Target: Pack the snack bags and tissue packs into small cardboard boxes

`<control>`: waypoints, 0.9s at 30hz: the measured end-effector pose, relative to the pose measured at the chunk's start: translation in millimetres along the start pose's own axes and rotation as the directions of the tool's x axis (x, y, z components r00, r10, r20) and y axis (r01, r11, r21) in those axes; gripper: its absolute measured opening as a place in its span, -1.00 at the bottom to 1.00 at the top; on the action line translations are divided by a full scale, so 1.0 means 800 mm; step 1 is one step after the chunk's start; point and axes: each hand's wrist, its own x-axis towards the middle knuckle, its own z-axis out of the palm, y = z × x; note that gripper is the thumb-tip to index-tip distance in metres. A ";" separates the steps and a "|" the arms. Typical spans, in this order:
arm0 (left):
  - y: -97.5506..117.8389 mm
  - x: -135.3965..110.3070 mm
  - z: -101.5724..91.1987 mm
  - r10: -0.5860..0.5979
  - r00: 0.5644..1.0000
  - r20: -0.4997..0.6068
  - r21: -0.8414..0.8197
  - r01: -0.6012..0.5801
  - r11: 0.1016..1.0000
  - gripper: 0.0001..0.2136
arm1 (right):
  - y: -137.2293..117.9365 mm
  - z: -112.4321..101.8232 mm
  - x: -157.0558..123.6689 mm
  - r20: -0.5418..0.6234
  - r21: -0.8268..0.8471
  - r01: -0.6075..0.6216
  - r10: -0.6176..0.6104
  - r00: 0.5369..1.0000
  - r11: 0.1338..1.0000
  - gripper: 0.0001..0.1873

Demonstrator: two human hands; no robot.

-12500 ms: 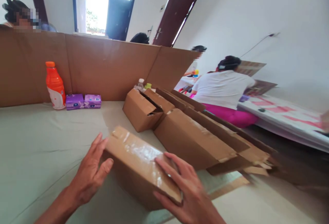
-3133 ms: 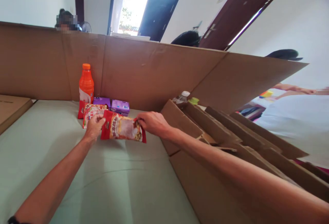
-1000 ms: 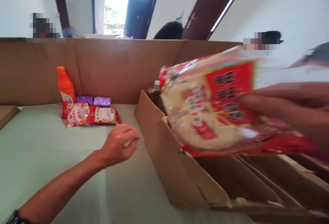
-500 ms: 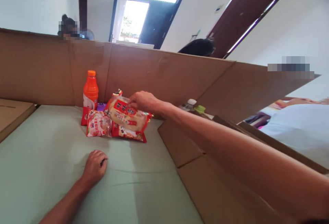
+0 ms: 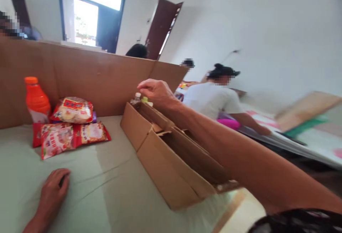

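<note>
My right hand [image 5: 156, 89] is raised over the far end of the cardboard boxes, near a white-capped clear bottle [image 5: 137, 97] and a green cap [image 5: 144, 99]. Its fingers are loosely bent and hold nothing that I can see. My left hand [image 5: 55, 185] rests on the pale green cloth, loosely curled, with a gap between thumb and fingers. Beyond it lie a pink-and-red snack bag [image 5: 58, 141] and a red snack packet [image 5: 92, 133]. Behind them sits a bag of rice crackers [image 5: 73, 110], beside an orange bottle [image 5: 37, 99]. A purple package [image 5: 94, 117] is mostly hidden.
Open, narrow cardboard boxes [image 5: 160, 161] line the right side of the cloth-covered surface [image 5: 112, 190]. A cardboard wall [image 5: 107, 79] stands along the back. Past it, a person in a white shirt [image 5: 207, 99] leans over another table at the right.
My right hand has let go of the rice cracker bag, which now lies on the pile, and moved right to the boxes. The view has turned right. My left hand stays on the cloth.
</note>
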 end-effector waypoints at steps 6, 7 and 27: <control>0.086 0.081 0.019 0.225 0.971 -0.083 0.074 -0.219 0.973 -0.81 | 0.143 -0.070 -0.086 0.151 -0.044 -0.367 0.369 0.917 0.929 -0.80; 0.115 0.104 0.029 0.279 0.958 -0.073 0.058 -0.275 0.960 -0.82 | 0.156 -0.067 -0.094 0.191 -0.046 -0.389 0.390 0.901 0.920 -0.81; 0.394 0.321 0.277 0.504 0.662 0.555 0.045 -0.628 0.777 -0.73 | 0.205 0.005 -0.072 0.602 -0.299 -0.401 0.497 0.625 0.866 -0.72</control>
